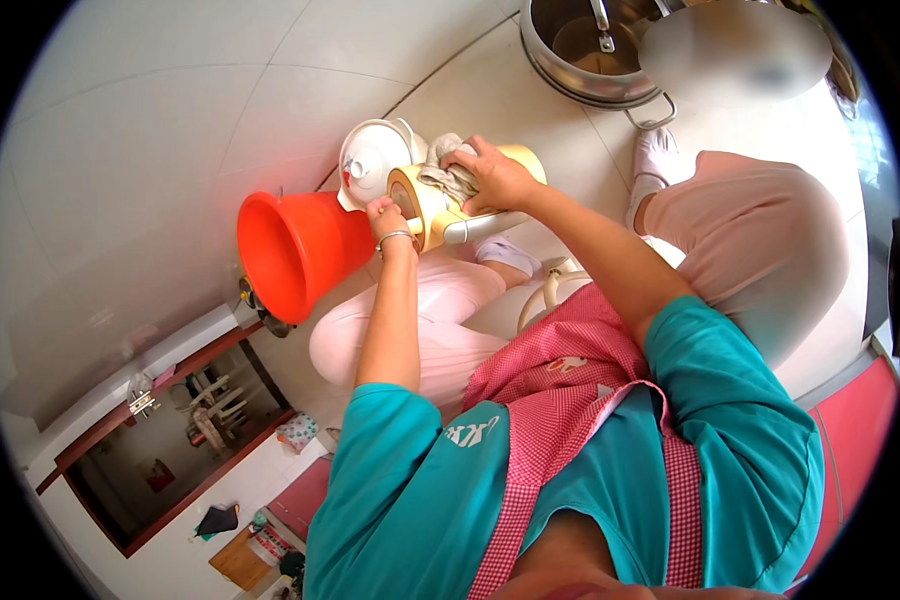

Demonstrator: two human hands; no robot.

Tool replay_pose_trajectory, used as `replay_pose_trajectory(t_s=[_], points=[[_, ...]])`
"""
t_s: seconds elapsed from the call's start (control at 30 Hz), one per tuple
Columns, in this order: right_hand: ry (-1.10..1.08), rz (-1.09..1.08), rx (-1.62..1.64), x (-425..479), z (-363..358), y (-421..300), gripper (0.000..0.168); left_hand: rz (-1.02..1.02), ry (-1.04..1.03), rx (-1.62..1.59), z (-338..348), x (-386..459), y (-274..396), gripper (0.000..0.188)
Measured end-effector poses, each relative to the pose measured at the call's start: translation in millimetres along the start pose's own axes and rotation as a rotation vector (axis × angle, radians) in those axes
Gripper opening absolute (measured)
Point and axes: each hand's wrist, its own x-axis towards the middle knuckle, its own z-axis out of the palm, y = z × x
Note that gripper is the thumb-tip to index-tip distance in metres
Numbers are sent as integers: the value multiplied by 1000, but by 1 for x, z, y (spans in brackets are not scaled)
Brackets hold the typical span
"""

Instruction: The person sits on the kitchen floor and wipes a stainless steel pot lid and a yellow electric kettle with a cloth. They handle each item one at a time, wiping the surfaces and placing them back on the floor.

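A pale yellow appliance with a grey-and-yellow handle [487, 225], perhaps a soymilk maker or blender, is held in front of my bent knees. My left hand [388, 219] grips its near left part by the rim. My right hand [495, 176] presses a crumpled, light patterned cloth [448, 171] against its upper side, with the fingers curled over the cloth. Just behind the appliance, a white lidded pot [371, 161] touches or nearly touches it. The underside of the appliance and part of my left fingers are hidden.
A red plastic bucket [274, 255] lies tilted by the wall, left of my left hand. A large steel pot [596, 67] with a glass lid stands on the tiled floor at the top right. A cream stool or chair part [551, 289] shows between my legs.
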Motion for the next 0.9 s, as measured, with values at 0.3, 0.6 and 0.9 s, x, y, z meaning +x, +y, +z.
replay_pose_trajectory(t_s=[0.3, 0.6, 0.9], points=[[423, 429, 16, -9, 31, 95, 41, 220, -64, 228, 12, -25, 14, 13], [440, -147, 132, -1, 38, -62, 28, -142, -154, -425, 21, -32, 30, 15], [589, 567, -11, -23, 44, 85, 37, 102, -27, 109, 13, -17, 7, 15]])
